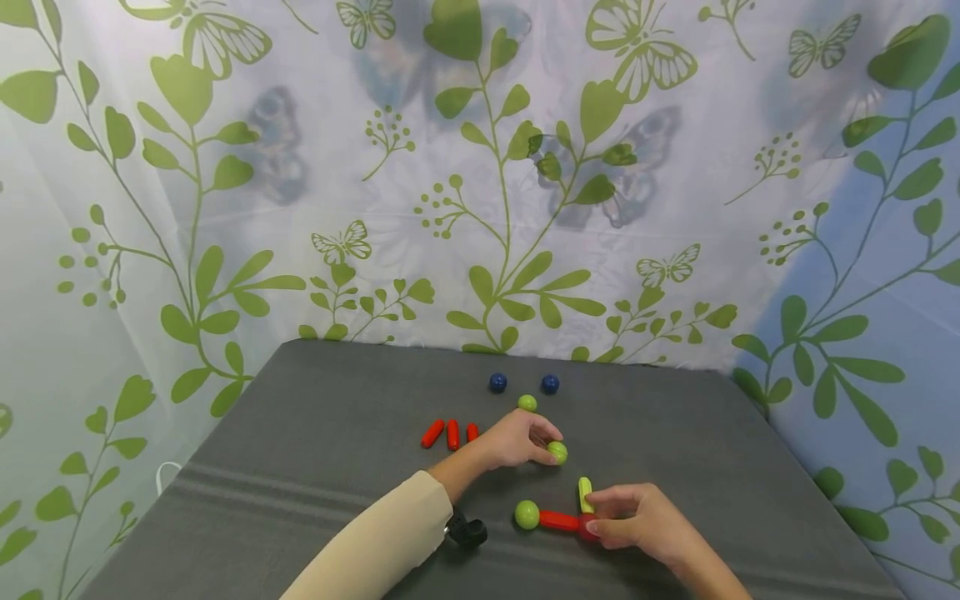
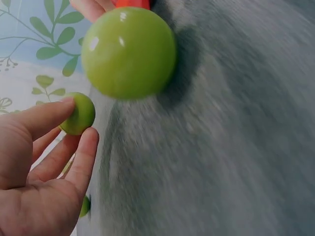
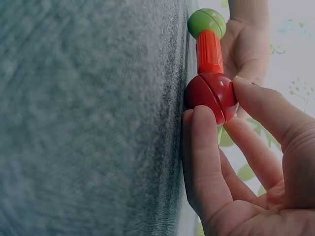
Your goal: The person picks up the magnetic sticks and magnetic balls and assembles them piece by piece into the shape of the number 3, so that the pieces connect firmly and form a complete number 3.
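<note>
Between thumb and fingertips, my left hand (image 1: 517,439) pinches a small green ball (image 1: 557,452), seen closer in the left wrist view (image 2: 81,114). My right hand (image 1: 637,518) grips a dark red ball (image 3: 211,97) with thumb and fingers, low at the grey cloth. From that ball a red stick (image 1: 558,521) runs left to another green ball (image 1: 527,514). A yellow-green stick (image 1: 585,495) points away from the red ball, its near end by the right fingers. In the left wrist view the joined green ball (image 2: 129,53) looms large in front.
Several red sticks (image 1: 453,435) lie left of my left hand, one partly hidden by it. Beyond are a green ball (image 1: 527,403) and two blue balls (image 1: 498,382). A black strap (image 1: 468,532) hangs by the left sleeve. A patterned curtain (image 1: 480,208) stands behind the grey table (image 1: 300,467).
</note>
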`<control>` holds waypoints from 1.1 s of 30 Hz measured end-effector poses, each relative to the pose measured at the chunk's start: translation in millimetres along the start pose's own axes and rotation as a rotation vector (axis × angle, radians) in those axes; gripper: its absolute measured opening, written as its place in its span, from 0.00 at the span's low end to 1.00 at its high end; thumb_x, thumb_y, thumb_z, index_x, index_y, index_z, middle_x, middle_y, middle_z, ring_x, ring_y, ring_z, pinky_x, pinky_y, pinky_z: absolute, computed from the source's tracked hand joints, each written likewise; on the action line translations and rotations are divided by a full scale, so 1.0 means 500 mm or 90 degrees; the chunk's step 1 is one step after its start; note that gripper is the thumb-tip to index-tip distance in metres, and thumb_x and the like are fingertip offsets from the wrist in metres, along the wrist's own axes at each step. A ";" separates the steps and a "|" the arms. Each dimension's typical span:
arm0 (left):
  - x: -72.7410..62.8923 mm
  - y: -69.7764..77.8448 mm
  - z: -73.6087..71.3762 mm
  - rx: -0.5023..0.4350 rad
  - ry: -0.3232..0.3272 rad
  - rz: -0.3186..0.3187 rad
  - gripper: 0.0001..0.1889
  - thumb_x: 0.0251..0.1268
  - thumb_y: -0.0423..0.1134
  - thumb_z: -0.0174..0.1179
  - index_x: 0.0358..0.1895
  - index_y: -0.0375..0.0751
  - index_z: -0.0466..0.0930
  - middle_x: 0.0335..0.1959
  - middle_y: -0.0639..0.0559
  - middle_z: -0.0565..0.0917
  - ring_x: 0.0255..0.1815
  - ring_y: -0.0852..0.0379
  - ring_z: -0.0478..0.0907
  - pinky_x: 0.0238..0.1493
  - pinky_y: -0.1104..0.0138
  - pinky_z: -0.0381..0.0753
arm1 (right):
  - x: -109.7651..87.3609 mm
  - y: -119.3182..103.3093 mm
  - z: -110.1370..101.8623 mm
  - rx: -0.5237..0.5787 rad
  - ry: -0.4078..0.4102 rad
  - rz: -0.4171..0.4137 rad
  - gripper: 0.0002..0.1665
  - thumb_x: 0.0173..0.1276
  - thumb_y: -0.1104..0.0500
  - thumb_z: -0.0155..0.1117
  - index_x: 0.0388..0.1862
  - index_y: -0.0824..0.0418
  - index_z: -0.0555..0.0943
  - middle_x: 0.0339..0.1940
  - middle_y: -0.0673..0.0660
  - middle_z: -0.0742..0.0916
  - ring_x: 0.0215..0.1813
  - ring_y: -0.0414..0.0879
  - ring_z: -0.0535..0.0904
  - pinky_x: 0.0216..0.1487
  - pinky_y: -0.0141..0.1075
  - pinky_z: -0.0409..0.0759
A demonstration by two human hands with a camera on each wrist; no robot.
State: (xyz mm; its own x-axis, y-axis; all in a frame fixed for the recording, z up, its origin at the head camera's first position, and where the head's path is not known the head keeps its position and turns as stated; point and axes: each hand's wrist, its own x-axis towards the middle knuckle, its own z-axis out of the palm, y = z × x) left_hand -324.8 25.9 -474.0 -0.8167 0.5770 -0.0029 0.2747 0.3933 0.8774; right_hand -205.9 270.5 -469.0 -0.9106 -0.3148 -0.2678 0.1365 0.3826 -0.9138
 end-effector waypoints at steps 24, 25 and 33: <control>0.039 0.034 0.048 0.075 -0.034 -0.037 0.10 0.54 0.35 0.78 0.40 0.47 0.90 0.36 0.59 0.89 0.36 0.68 0.80 0.42 0.72 0.80 | 0.001 0.006 -0.001 0.006 -0.006 -0.025 0.30 0.63 0.58 0.77 0.60 0.74 0.81 0.43 0.58 0.90 0.41 0.48 0.89 0.44 0.45 0.89; 0.040 0.036 0.049 0.079 -0.039 -0.033 0.10 0.54 0.35 0.78 0.41 0.46 0.90 0.36 0.59 0.89 0.36 0.69 0.80 0.42 0.72 0.79 | 0.002 0.007 -0.001 0.009 -0.007 -0.029 0.30 0.63 0.58 0.77 0.60 0.74 0.81 0.43 0.58 0.90 0.41 0.48 0.89 0.44 0.45 0.89; 0.045 0.047 0.056 0.129 -0.062 -0.008 0.11 0.56 0.36 0.77 0.42 0.45 0.90 0.37 0.58 0.90 0.36 0.69 0.80 0.42 0.73 0.79 | 0.002 0.003 -0.002 0.023 -0.013 -0.033 0.31 0.62 0.57 0.78 0.60 0.73 0.81 0.43 0.58 0.90 0.42 0.49 0.90 0.44 0.45 0.89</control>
State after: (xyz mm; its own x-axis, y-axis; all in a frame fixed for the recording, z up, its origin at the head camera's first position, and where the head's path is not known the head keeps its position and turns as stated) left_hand -322.3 68.2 -466.7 -0.7703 0.6339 -0.0690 0.3689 0.5313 0.7626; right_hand -207.0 271.6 -470.2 -0.9089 -0.3507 -0.2254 0.1036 0.3337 -0.9370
